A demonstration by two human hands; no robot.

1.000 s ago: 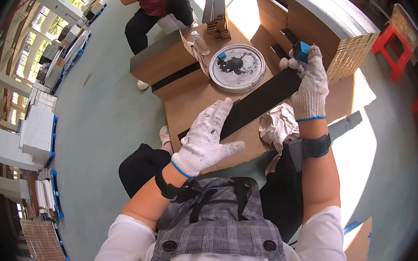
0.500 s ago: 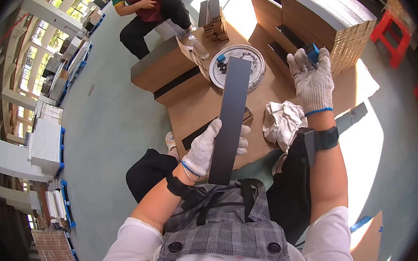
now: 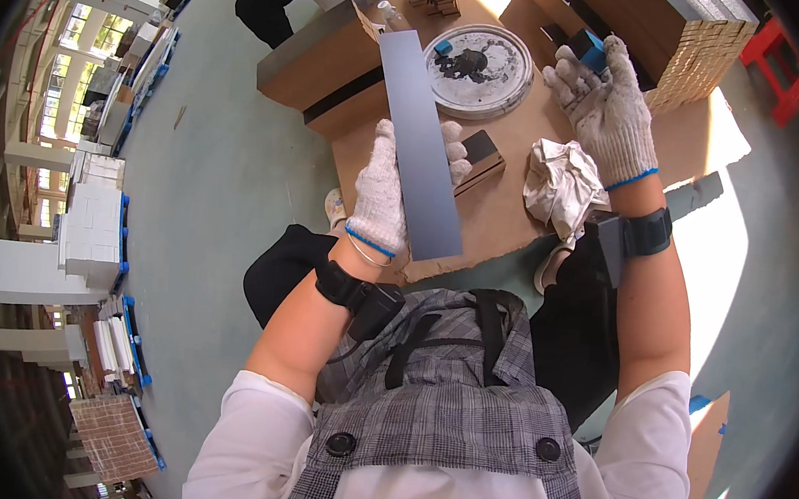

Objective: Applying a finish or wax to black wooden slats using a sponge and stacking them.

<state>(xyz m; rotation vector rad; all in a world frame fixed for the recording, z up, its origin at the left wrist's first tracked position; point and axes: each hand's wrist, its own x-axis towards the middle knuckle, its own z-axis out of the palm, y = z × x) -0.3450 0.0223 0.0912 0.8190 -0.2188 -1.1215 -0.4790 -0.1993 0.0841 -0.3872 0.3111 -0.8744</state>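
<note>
My left hand (image 3: 378,191), in a white knit glove, is closed around a long dark grey board (image 3: 420,147). The board's far end leans to the left, and its broad face is turned up. Thumb and fingers grip its two long edges. Off to the right, my gloved right hand (image 3: 619,131) holds a small blue block (image 3: 588,49) with a dark side, like a sponge, at its fingertips, apart from the board. A round white lid (image 3: 519,94) between and beyond the hands carries a black smear (image 3: 468,64) and another small blue piece (image 3: 443,47).
A crumpled white cloth (image 3: 557,183) lies on the cardboard sheet (image 3: 506,230) by my right wrist. Stacked boards stand left (image 3: 305,75) and right (image 3: 693,47) of the lid. Another person's leg (image 3: 268,12) shows at upper left. A red stool (image 3: 778,74) stands at far right.
The board in my left hand has tilted, its far end swinging left, and its face looks lighter. The surroundings have shifted upward in view. My right hand still holds the blue block.
</note>
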